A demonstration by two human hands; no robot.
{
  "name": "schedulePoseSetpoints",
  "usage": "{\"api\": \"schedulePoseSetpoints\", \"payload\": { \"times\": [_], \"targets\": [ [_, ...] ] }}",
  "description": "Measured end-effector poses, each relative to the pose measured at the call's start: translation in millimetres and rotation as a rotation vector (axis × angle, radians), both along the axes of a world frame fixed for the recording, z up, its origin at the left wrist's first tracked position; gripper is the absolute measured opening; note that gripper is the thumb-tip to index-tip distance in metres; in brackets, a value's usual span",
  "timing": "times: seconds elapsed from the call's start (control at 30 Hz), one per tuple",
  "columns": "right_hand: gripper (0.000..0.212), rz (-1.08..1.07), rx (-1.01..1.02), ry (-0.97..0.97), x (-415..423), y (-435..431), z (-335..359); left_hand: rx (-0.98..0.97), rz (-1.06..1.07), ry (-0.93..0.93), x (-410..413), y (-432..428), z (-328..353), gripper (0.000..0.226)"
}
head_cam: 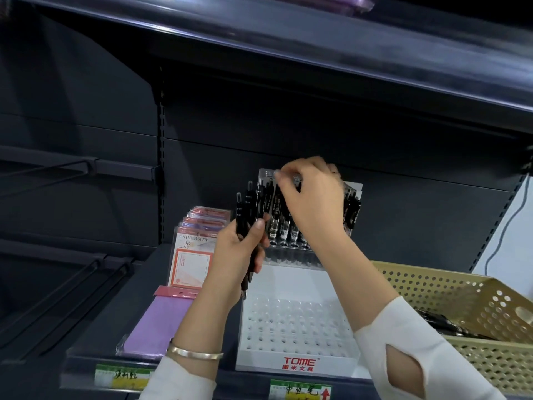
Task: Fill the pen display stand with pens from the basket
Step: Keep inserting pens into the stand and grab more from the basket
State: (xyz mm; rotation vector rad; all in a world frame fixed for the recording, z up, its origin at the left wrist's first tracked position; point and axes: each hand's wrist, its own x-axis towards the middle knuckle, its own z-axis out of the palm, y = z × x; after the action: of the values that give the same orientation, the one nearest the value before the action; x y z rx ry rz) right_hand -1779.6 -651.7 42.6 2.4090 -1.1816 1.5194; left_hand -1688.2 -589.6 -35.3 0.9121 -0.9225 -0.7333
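Two bare hands: left hand [239, 249], right hand [311, 197]. Both forearms were uncovered up to pushed-back white sleeves. The right sleeve [427, 350] was white knit-looking fabric with an oval cut-out slit near the cuff. The left sleeve [178, 379] was the same white, only its cuff in view. A thin metal bangle [193, 353], possibly silver, sat on the left wrist. Right-hand fingers were blurred.

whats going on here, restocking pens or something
Yes. A person is filling a white pen display stand on a dark shelf. The left hand holds a bundle of black pens, while the right hand pinches one at the stand's back rows. The front holes are unfilled. A gold perforated basket sits to the right.
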Motion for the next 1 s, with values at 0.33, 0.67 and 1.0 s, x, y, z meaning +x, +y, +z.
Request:
{"api": "schedulePoseSetpoints", "payload": {
  "times": [0.33,0.67,1.0],
  "targets": [
    [0.012,0.548,0.675,-0.251,-2.3,10.3,6.1,-0.097,-0.086,-0.014,-0.5,8.0,1.3,0.016],
    [0.011,0.360,0.301,-0.331,-6.0,11.6,23.7,-0.065,0.228,-0.047,13.7,0.2,-9.6,0.013],
    [0.007,0.296,0.278,-0.260,-0.6,10.2,18.2,0.035,0.174,-0.045,14.3,3.9,-10.5,0.016]
  ]
}}
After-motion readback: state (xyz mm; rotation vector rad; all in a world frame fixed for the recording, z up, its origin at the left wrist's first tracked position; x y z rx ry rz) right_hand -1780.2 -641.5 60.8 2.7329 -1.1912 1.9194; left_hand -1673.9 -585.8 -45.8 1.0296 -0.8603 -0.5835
